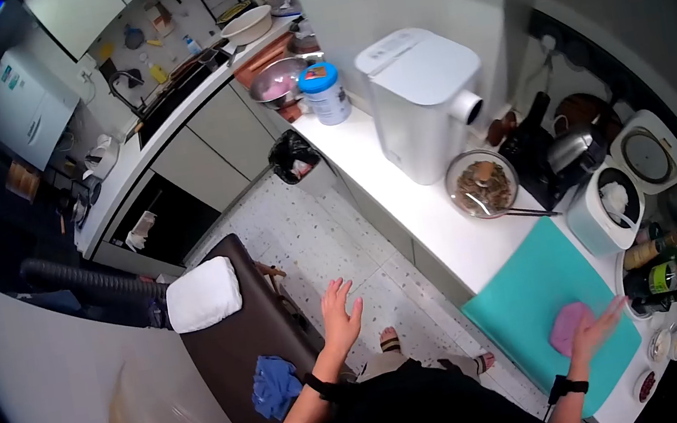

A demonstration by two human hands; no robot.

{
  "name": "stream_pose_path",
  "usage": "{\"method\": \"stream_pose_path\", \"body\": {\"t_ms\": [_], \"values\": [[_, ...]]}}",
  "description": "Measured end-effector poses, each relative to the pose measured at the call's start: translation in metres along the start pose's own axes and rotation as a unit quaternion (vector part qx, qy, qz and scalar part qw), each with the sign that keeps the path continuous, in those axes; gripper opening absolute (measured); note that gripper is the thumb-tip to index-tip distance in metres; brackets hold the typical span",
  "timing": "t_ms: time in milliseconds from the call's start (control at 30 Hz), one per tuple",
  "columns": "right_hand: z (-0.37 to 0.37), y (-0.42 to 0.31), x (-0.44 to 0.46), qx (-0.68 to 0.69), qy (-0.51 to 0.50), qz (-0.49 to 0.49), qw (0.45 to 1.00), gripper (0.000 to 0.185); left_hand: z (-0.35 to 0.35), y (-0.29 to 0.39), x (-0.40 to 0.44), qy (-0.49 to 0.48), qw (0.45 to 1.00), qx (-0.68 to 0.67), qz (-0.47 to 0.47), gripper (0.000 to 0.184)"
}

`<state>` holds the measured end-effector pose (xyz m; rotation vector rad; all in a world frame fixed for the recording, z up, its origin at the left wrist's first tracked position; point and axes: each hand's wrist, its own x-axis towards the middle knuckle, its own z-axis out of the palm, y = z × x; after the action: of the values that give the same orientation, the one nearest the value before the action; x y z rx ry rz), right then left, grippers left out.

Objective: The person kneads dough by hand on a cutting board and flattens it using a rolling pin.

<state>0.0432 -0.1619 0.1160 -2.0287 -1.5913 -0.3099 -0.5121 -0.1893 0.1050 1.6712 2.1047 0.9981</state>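
Note:
My left hand (339,317) is raised over the floor between the brown padded bench and the counter, fingers spread and holding nothing. On the right, my right hand (595,336) stretches its fingers out over the teal mat (516,300). A flat pink lump that looks like dough (568,329) lies on the mat, partly hidden behind that hand. Whether my palm touches the lump, I cannot tell. A black band circles my right wrist.
Beyond the mat stand a glass bowl of brown food (470,199), a white dispenser (418,125), an open rice cooker (589,218) and several bottles (651,280). A steel bowl (264,91) holds something pink. The bench (214,344) flanks my left, a bin (296,161) ahead.

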Motion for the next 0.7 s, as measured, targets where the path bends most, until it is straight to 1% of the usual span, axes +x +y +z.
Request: {"method": "stream_pose_path", "body": {"t_ms": [33, 67, 100, 133, 167, 233, 267, 333, 367, 433, 467, 500, 567, 600, 633, 700], "values": [[-0.014, -0.031, 0.011, 0.062, 0.088, 0.011, 0.994, 0.068, -0.012, -0.018, 0.012, 0.002, 1.000, -0.008, 0.002, 0.045], [-0.025, -0.069, 0.018, 0.058, 0.093, 0.006, 0.994, 0.068, -0.026, -0.032, 0.025, 0.008, 0.999, -0.033, -0.007, 0.046], [-0.035, -0.116, 0.023, 0.064, 0.064, 0.023, 0.996, 0.063, -0.043, -0.042, 0.039, 0.013, 0.998, -0.055, -0.016, 0.046], [-0.035, -0.156, 0.030, 0.071, 0.036, 0.038, 0.996, 0.059, -0.052, -0.053, 0.055, 0.019, 0.998, -0.060, -0.015, 0.046], [-0.028, -0.190, 0.036, 0.072, 0.040, 0.032, 0.996, 0.059, -0.062, -0.064, 0.070, 0.018, 0.997, -0.072, -0.012, 0.047], [-0.008, -0.253, 0.046, 0.178, 0.002, -0.092, 0.980, 0.047, -0.083, -0.079, 0.096, 0.019, 0.997, -0.078, -0.011, 0.048], [-0.001, -0.285, 0.051, 0.180, 0.004, -0.096, 0.979, 0.047, -0.087, -0.084, 0.110, 0.019, 0.995, -0.095, -0.001, 0.049], [0.012, -0.350, 0.057, 0.255, -0.031, -0.144, 0.956, 0.035, -0.099, -0.095, 0.139, 0.018, 0.994, -0.110, 0.009, 0.050], [0.022, -0.375, 0.060, 0.256, -0.029, -0.146, 0.955, 0.035, -0.101, -0.104, 0.155, 0.016, 0.993, -0.119, 0.012, 0.050], [0.041, -0.423, 0.068, 0.344, -0.079, -0.195, 0.915, 0.029, -0.113, -0.120, 0.189, 0.014, 0.992, -0.123, 0.014, 0.051], [0.052, -0.451, 0.077, 0.369, -0.060, -0.225, 0.900, 0.027, -0.118, -0.129, 0.209, 0.024, 0.992, -0.122, 0.021, 0.051], [0.066, -0.478, 0.087, 0.373, -0.060, -0.222, 0.899, 0.027, -0.124, -0.137, 0.229, 0.032, 0.992, -0.120, 0.028, 0.051], [0.094, -0.524, 0.105, 0.443, -0.073, -0.242, 0.861, 0.028, -0.140, -0.163, 0.272, 0.038, 0.994, -0.094, 0.025, 0.052], [0.106, -0.552, 0.121, 0.446, -0.053, -0.262, 0.854, 0.028, -0.152, -0.175, 0.295, 0.048, 0.996, -0.073, 0.023, 0.053], [0.123, -0.573, 0.133, 0.448, -0.058, -0.259, 0.854, 0.028, -0.159, -0.187, 0.315, 0.046, 0.996, -0.069, 0.020, 0.053], [0.158, -0.620, 0.164, 0.483, -0.107, -0.290, 0.819, 0.027, -0.182, -0.209, 0.364, 0.058, 0.997, -0.042, 0.010, 0.055]]}}
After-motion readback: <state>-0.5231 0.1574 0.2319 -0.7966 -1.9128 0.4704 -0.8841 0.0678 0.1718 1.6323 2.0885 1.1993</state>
